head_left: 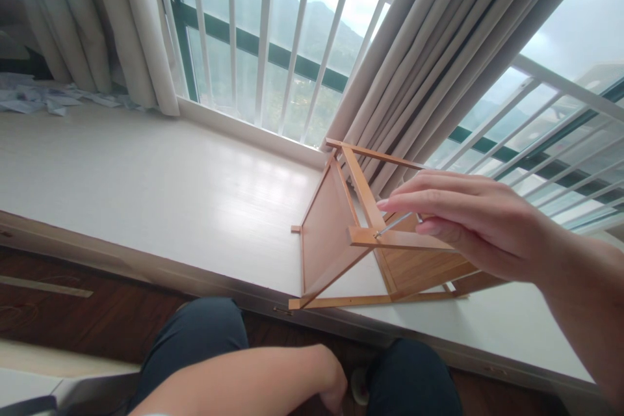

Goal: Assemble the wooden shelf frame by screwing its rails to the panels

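My right hand (468, 221) reaches in from the right, with a thin metal hex key (396, 223) between its thumb and fingers. The far tip of the key meets a screw near the end of a wooden leg (363, 236). This leg belongs to a light brown wooden frame (361, 185) with flat panels, lying on its side on the white ledge. One panel (324, 227) faces left; another slatted panel (424, 270) is partly hidden below my right hand. My left hand (334, 380) hangs low between my knees, its fingers out of sight.
The white window ledge (195, 188) runs across the view, its front edge above a dark wooden floor (112, 318). Grey curtains (414, 58) and white railings (263, 32) stand behind. Scattered papers (43, 97) lie at the far left. My knees are close to the ledge.
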A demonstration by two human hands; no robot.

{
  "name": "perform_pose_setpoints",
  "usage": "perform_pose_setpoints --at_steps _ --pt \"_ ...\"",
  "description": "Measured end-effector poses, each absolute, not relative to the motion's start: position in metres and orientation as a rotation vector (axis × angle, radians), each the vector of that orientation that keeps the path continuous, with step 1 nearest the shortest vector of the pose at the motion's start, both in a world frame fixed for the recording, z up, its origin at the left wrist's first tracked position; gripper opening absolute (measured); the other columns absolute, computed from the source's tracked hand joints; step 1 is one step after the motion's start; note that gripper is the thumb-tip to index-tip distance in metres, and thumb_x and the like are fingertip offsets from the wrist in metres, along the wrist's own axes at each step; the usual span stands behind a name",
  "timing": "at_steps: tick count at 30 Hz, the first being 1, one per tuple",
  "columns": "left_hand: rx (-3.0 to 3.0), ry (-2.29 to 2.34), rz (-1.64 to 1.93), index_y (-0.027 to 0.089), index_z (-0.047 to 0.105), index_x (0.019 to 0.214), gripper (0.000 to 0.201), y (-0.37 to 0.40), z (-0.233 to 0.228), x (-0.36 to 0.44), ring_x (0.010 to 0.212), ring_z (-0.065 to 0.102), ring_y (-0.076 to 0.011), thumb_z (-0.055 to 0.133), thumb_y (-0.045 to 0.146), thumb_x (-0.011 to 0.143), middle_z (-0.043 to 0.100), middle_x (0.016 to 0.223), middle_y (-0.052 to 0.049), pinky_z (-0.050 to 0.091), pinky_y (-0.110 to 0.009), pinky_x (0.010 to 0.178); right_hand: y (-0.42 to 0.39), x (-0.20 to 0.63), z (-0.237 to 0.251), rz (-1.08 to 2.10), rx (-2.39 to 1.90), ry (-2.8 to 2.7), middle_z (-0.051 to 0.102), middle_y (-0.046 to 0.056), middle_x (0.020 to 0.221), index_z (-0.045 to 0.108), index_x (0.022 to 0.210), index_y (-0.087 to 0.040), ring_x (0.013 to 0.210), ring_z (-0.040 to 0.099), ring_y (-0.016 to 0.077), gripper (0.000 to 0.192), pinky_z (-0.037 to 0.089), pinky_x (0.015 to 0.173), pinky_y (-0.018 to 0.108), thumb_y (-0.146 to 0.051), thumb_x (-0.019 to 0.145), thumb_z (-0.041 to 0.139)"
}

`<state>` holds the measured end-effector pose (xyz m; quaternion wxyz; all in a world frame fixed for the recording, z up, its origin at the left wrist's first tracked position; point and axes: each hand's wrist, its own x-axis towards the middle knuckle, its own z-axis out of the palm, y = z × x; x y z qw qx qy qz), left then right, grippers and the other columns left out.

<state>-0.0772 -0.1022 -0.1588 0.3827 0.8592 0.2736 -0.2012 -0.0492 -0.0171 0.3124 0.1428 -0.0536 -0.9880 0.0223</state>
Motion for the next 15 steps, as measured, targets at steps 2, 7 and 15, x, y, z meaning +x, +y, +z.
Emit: perform_pose_setpoints --at_steps 2,7,15 --pt "2.188 0.635 -0.709 0.019 0.084 0.100 0.036 -0.102 -0.154 -0.078 0.092 0.077 -0.0328 0.082 0.031 0.067 0.082 0.096 -0.012 0.056 -0.040 0.081 -0.019 -0.051 0.312 0.043 -0.192 -2.837 0.072 0.008 0.092 0.067 0.108 -0.018 0.083 0.067 0.0161 0.018 0.049 0.075 0.027 -0.012 0.098 0.054" --pt "2.173 0.598 -0.838 0.015 0.076 0.125 0.053 -0.101 -0.135 -0.082 0.106 0.074 -0.0363 0.076 0.033 0.076 0.079 0.113 -0.017 0.055 -0.043 0.087 -0.021 -0.051 0.311 0.011 -0.246 -2.838 0.068 0.006 0.083 0.064 0.095 -0.018 0.074 0.063 0.0153 0.011 0.044 0.068 0.027 -0.014 0.099 0.054" --pt "2.148 0.643 -0.748 0.021 0.083 0.110 0.042 -0.100 -0.146 -0.081 0.100 0.075 -0.0347 0.082 0.033 0.069 0.081 0.101 -0.013 0.054 -0.042 0.085 -0.022 -0.055 0.312 -0.009 -0.300 -2.843 0.058 0.001 0.070 0.057 0.084 -0.020 0.064 0.054 0.0128 0.018 0.038 0.062 0.027 -0.019 0.101 0.052"
